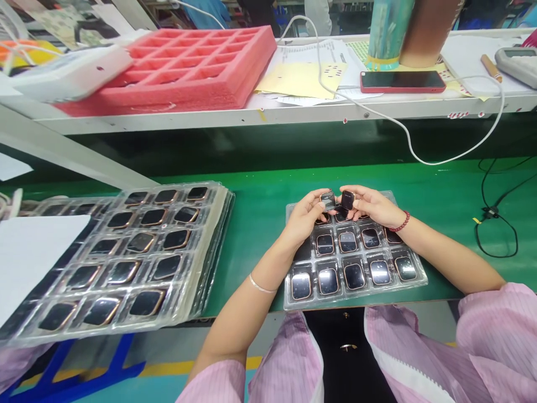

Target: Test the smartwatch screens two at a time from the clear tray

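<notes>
Over the back of a clear plastic tray, my two hands are close together. My left hand pinches a square, glassy watch face that looks grey with reflections. Between the fingers of my right hand is a dark watch face, turned on its edge. The two pieces are a small gap apart. Below them, the tray's pockets hold several black watch faces with copper-coloured rims. Part of the tray's back row is hidden by my hands.
A stack of clear trays with more watch faces stands to the left, beside a white sheet. On the shelf above lie a pink foam tray, papers and a phone. A white cable hangs down; a black cable lies right.
</notes>
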A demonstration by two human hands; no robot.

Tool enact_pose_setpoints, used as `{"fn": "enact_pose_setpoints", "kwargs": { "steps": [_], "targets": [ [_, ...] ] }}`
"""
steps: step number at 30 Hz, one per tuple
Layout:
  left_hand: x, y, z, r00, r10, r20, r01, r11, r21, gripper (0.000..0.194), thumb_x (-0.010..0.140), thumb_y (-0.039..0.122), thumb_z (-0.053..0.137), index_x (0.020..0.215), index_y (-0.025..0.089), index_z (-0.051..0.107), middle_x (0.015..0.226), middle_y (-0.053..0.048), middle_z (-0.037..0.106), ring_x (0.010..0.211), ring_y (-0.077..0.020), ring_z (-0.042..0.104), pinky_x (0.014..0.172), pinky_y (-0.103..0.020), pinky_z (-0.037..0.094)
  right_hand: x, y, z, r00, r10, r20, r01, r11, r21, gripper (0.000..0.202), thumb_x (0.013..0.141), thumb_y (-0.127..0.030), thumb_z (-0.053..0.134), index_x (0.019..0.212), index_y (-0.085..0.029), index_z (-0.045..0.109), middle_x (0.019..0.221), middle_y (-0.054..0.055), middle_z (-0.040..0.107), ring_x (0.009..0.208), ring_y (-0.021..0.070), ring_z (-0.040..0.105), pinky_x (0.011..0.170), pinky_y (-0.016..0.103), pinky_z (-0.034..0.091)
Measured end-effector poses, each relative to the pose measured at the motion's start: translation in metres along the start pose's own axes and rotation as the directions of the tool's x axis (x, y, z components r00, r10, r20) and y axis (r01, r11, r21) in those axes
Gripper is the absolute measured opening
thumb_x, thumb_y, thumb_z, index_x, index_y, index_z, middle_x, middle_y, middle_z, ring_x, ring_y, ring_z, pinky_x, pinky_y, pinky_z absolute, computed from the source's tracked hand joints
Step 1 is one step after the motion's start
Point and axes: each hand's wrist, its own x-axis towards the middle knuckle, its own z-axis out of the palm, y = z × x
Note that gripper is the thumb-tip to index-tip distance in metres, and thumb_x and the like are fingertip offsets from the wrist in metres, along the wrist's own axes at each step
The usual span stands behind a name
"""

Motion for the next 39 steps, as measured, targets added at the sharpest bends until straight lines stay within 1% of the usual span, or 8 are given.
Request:
{"fn": "enact_pose_setpoints", "kwargs": {
  "steps": [4,11,20,24,28,32,35,39],
  "targets": [
    [0.000,0.003,0.003,0.999,-0.014,-0.038,0.014,1.000,0.001,0.042,0.080,0.026,0.071,0.119,0.017,0.060,0.106,-0.008,0.071,0.083,-0.0168,0.071,0.064,-0.023,0.051,-0.001,-0.003,0.004,1.000,0.017,-0.024,-0.017,1.000,0.002,0.051,0.088,-0.024,0.071,0.137,-0.022,0.056,0.129,0.011,0.069,0.087,0.0172,0.076,0.070,0.027,0.065],
    [-0.002,0.002,0.005,1.000,0.009,-0.017,-0.008,0.999,0.042,0.037,0.076,0.018,0.069,0.112,0.017,0.059,0.092,-0.002,0.069,0.069,-0.0112,0.064,0.066,-0.025,0.053,-0.004,-0.006,0.008,0.999,-0.038,0.022,0.040,0.991,-0.124,0.040,0.083,-0.018,0.068,0.123,-0.018,0.063,0.112,0.009,0.076,0.073,0.0143,0.071,0.061,0.026,0.061],
    [-0.006,0.013,-0.010,0.995,0.014,-0.095,0.003,0.985,0.175,0.023,0.083,0.031,0.065,0.102,0.018,0.063,0.086,-0.004,0.071,0.064,-0.0142,0.067,0.057,-0.024,0.047,-0.009,-0.018,-0.010,0.978,-0.129,-0.163,0.089,0.969,-0.231,0.033,0.090,-0.047,0.069,0.104,-0.019,0.060,0.096,0.008,0.075,0.076,0.0180,0.071,0.070,0.034,0.059],
    [-0.039,0.022,-0.030,0.989,0.112,-0.094,-0.055,0.881,0.470,0.018,0.084,0.031,0.065,0.097,0.020,0.070,0.087,-0.004,0.072,0.069,-0.0175,0.064,0.065,-0.029,0.050,-0.027,-0.019,-0.045,0.891,-0.354,-0.284,0.072,0.728,-0.682,0.017,0.089,-0.036,0.065,0.086,-0.019,0.068,0.094,0.009,0.073,0.092,0.0255,0.068,0.093,0.049,0.052],
    [-0.068,0.018,-0.034,0.978,0.203,-0.046,-0.084,0.586,0.806,0.014,0.087,0.030,0.060,0.080,0.022,0.070,0.080,-0.004,0.072,0.075,-0.0227,0.061,0.068,-0.034,0.048,-0.041,-0.009,-0.058,0.875,-0.421,-0.240,-0.039,0.434,-0.900,0.013,0.088,-0.026,0.062,0.083,-0.019,0.072,0.105,0.014,0.070,0.109,0.0332,0.061,0.104,0.060,0.042],
    [-0.069,0.014,-0.019,0.949,0.316,0.027,-0.132,0.315,0.940,0.017,0.091,0.027,0.057,0.086,0.020,0.071,0.106,-0.012,0.072,0.102,-0.0316,0.061,0.084,-0.044,0.051,-0.044,-0.013,-0.025,0.873,-0.486,-0.029,0.111,0.258,-0.960,0.011,0.090,-0.023,0.063,0.089,-0.020,0.073,0.123,0.015,0.066,0.123,0.0352,0.054,0.105,0.059,0.043],
    [-0.060,0.016,-0.005,0.959,0.201,0.198,-0.247,0.261,0.933,0.015,0.088,0.031,0.066,0.093,0.018,0.071,0.132,-0.017,0.064,0.125,-0.0384,0.055,0.101,-0.055,0.047,-0.044,-0.019,0.015,0.910,-0.338,0.241,0.316,0.187,-0.930,0.014,0.089,-0.027,0.069,0.078,-0.020,0.072,0.124,0.013,0.069,0.126,0.0368,0.054,0.108,0.060,0.042],
    [-0.062,0.021,0.006,0.968,0.089,0.235,-0.251,0.282,0.926,0.018,0.082,0.028,0.073,0.091,0.015,0.066,0.144,-0.022,0.056,0.143,-0.0424,0.041,0.114,-0.061,0.037,-0.047,-0.019,0.045,0.937,-0.196,0.289,0.323,0.173,-0.930,0.018,0.079,-0.023,0.080,0.090,-0.014,0.070,0.141,0.021,0.059,0.140,0.0448,0.043,0.112,0.067,0.036]
  ]
}}
